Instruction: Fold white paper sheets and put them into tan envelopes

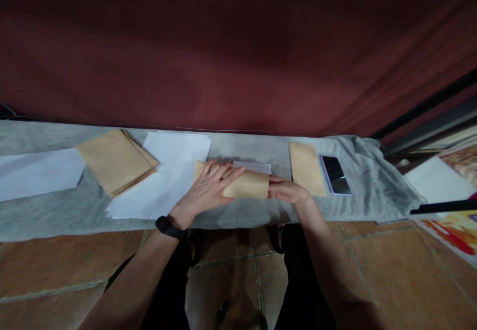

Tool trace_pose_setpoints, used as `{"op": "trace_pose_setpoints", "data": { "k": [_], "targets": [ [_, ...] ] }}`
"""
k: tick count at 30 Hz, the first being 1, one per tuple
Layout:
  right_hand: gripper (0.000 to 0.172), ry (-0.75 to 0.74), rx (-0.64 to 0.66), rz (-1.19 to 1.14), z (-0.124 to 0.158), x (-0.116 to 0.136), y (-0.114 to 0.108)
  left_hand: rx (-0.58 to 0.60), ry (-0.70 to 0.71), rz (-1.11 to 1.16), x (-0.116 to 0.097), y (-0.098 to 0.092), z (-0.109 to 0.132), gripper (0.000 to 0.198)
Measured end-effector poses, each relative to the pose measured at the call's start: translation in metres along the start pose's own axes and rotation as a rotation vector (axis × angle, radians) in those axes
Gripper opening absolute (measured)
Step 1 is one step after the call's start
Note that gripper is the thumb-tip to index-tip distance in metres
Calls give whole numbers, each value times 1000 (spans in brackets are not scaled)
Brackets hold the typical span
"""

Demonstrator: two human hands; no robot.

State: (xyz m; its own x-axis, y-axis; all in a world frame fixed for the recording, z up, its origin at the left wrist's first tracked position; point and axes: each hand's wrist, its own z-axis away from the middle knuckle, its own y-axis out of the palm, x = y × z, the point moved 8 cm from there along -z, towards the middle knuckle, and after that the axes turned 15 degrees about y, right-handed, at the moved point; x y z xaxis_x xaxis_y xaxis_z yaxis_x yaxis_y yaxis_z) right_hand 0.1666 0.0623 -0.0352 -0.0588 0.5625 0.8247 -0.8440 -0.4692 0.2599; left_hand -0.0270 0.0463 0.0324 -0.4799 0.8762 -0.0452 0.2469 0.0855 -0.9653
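Note:
A brown envelope (248, 185) lies crosswise in front of me, bent slightly upward. My left hand (212, 183) rests over its left part and holds it, thumb at the near edge and fingers across the top. At the right end, my right hand (285, 189) is closed around the envelope's edge; its fingertips are hidden by the paper. Just behind the envelope a white sheet (253, 166) shows in part.
A stack of brown envelopes (115, 161) overlaps white paper sheets (175, 156) on the left. Farther left lies another white sheet (37, 173). To the right are a single brown envelope (306, 168) and a phone (336, 175). Grey cloth (368, 186) covers the narrow surface before a dark red curtain (223, 61).

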Motion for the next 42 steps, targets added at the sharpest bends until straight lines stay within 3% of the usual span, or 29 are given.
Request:
{"op": "trace_pose_setpoints", "data": {
  "k": [2,4,7,10,14,17,19,23,28,36,42],
  "targets": [
    [42,-48,-67,-35,3,8,-19,-40,-45,-27,15,-6,9,97],
    [36,-102,-290,-10,5,14,-45,-61,-89,-60,27,-10,16,102],
    [27,-59,-775,347,11,16,-74,-108,-110,-104,33,-20,16,102],
    [21,18,-1008,716,11,13,-69,-219,-66,-138,22,-35,5,99],
    [33,101,-1097,917,8,6,-48,-322,-47,-167,17,-46,-3,97],
    [54,213,-1148,1067,7,6,-37,-224,-149,-145,37,-35,9,100],
    [60,250,-1145,1116,6,8,-33,-118,-239,-101,56,-21,25,103],
    [56,292,-1110,1081,5,10,-34,91,-428,18,88,10,62,114],
    [56,314,-1084,1027,5,8,-36,222,-530,155,97,31,74,118],
    [39,237,-1084,974,7,8,-36,244,-528,212,94,33,74,121],
    [39,250,-1065,904,8,6,-38,258,-540,213,89,28,70,119]
  ]
}}
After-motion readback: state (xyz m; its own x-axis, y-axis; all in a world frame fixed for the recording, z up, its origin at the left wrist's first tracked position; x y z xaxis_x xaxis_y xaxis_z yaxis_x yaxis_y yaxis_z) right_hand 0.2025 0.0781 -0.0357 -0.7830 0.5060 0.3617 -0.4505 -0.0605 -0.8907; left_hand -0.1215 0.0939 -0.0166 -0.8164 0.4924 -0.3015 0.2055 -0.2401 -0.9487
